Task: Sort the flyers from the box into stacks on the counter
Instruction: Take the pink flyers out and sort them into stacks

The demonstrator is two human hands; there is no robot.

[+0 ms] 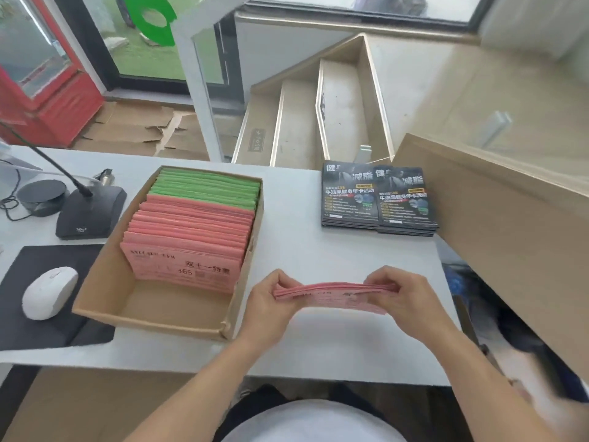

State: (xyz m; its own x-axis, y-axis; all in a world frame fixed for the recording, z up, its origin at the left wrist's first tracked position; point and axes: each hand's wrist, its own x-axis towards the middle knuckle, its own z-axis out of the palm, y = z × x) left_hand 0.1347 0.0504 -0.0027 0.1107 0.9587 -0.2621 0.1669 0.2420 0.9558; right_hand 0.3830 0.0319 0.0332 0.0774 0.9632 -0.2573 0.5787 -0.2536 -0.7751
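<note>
A person at a white desk (318, 250) holds a thin bundle of pink paper flyers (334, 293) by its two ends, just above the desktop near the front edge. The left hand (271, 309) pinches the bundle's left end and the right hand (404, 301) pinches its right end, fingers and thumbs curled around the stack, which lies roughly level between them.

Just left of the hands stands an open brown cardboard box (153, 317), its near end bare. Inside it, a row of pink flyers (191, 237) stands on edge through the middle, with a row of green flyers (207, 188) behind them at the far end.

Toward the desk's back edge, well apart from the hands, two stacks of black printed flyers (379, 199) lie side by side, touching.

On the left side of the desk, a white computer mouse (49, 291) rests on a black mouse pad (38, 333) beside the box. Behind it sit a black gooseneck microphone base (89, 215) and a round black disc-shaped device (41, 194) with a cable.

A large tan board (510, 234) leans over the desk's right edge.
</note>
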